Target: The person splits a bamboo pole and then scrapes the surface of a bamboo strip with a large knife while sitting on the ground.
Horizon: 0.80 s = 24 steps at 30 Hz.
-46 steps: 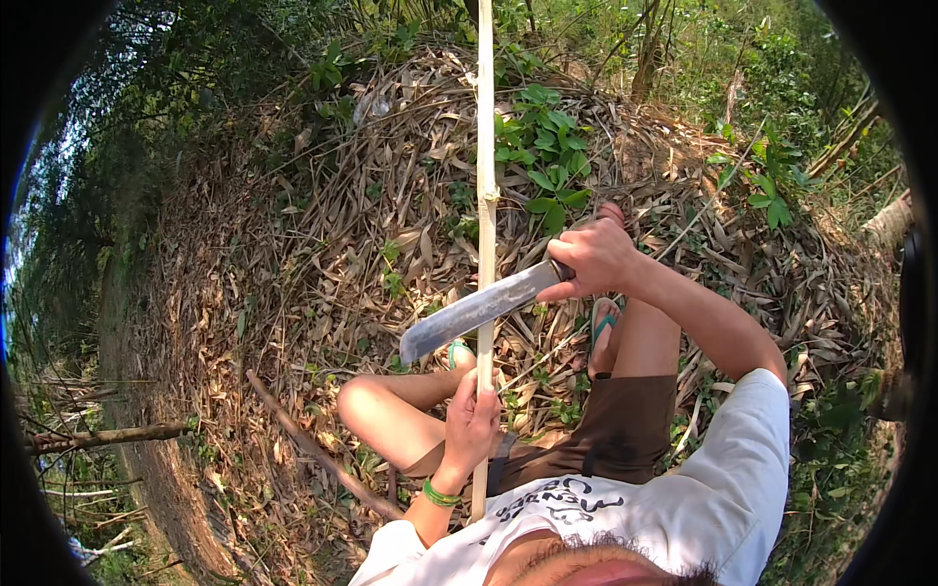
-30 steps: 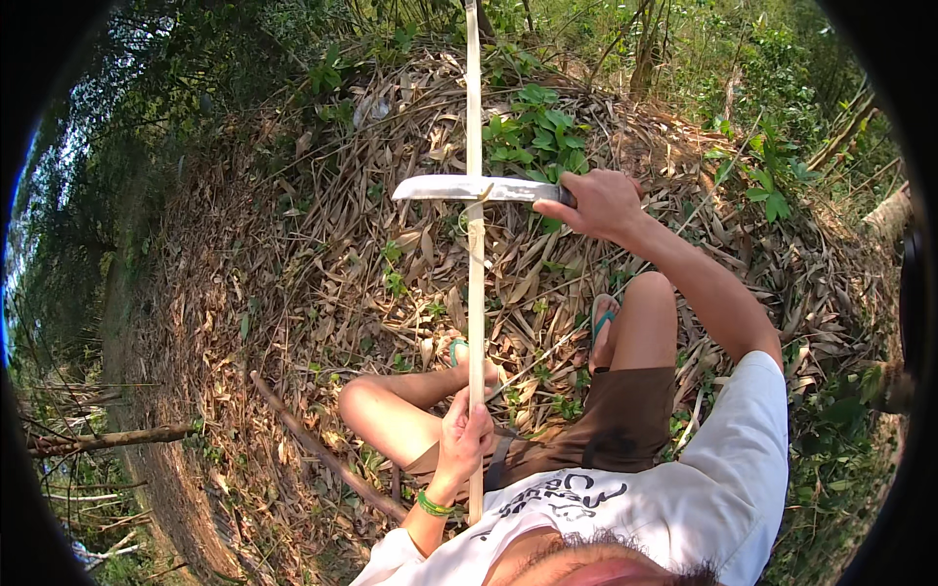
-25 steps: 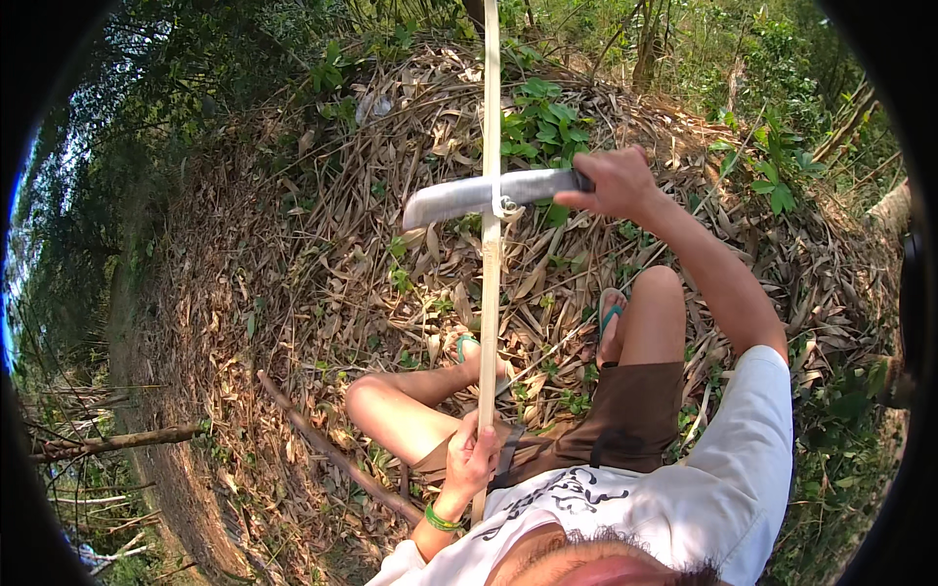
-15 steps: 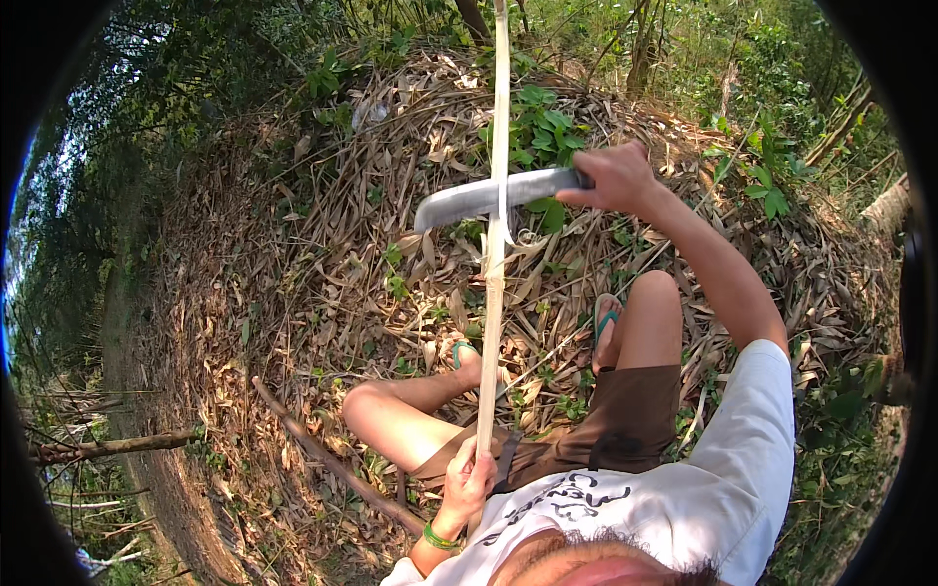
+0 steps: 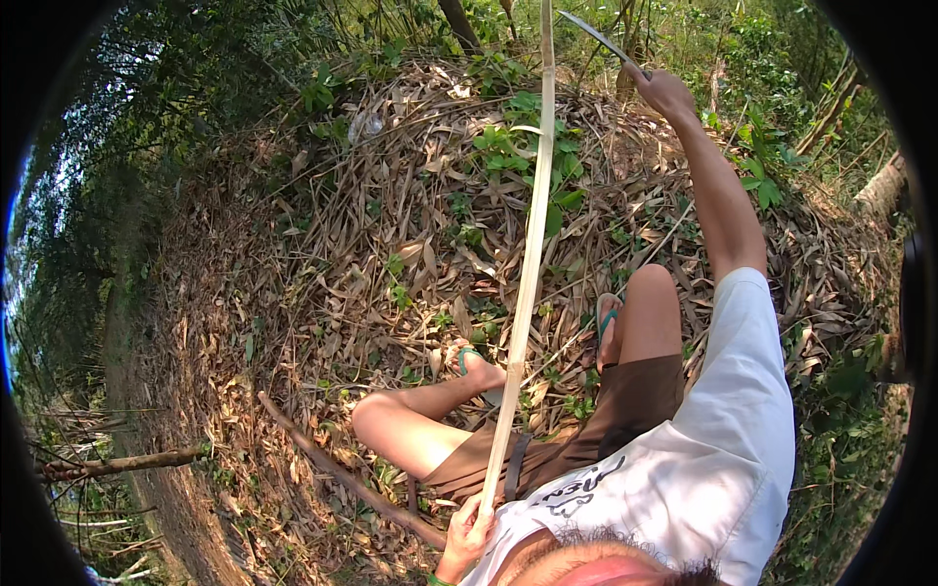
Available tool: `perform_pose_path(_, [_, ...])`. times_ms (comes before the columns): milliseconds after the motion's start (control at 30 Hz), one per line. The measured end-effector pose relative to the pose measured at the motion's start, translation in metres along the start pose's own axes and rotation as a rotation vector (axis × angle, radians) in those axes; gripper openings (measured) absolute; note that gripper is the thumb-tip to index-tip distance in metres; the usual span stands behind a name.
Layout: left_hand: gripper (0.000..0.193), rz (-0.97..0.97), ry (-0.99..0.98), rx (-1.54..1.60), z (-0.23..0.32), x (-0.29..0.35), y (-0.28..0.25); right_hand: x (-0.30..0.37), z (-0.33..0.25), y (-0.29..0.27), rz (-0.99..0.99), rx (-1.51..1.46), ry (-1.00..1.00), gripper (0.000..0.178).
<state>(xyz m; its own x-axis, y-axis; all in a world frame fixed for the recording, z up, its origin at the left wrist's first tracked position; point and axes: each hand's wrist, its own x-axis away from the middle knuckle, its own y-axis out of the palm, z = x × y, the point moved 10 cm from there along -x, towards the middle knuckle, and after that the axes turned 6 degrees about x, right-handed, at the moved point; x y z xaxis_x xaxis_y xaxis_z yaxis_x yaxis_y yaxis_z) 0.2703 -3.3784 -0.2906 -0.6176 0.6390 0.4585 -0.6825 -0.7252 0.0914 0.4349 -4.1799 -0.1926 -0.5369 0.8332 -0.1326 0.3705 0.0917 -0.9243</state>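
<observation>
Head cam: L hand [image 5: 471,532] grips near end of wood strip [image 5: 533,244] by shirt [image 5: 694,479], prob. to steady it; strip slants out past shorts [image 5: 635,396]. R hand [image 5: 666,93] clasps knife [image 5: 598,37], arm extended, prob. for reach.

The head view looks from just above the white shirt [image 5: 728,391], steeply down and forward over the brown shorts [image 5: 640,396]. The shirt is close to the lens; the leaf-covered ground [image 5: 332,303] lies farther, and the greenery [image 5: 762,59] is far, at the upper rim. The wide fisheye picture is round, with black corners.
</observation>
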Motion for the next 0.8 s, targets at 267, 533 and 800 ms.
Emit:
perform_pose_path(267, [0.021, 0.010, -0.054, 0.025, 0.009, -0.032, 0.022, 0.143, -0.108, 0.032, -0.377, -1.230, -0.050, 0.043])
perform_pose_path(533, [0.050, -0.366, -0.050, -0.110, 0.014, -0.054, 0.031, 0.180, -0.147, 0.012, -0.340, -1.364, -0.139, 0.014])
perform_pose_path(800, [0.063, -0.407, 0.191, 0.376, 0.145, -0.213, 0.104, 0.231, -0.174, -0.016, -0.360, -1.231, -0.271, 0.022])
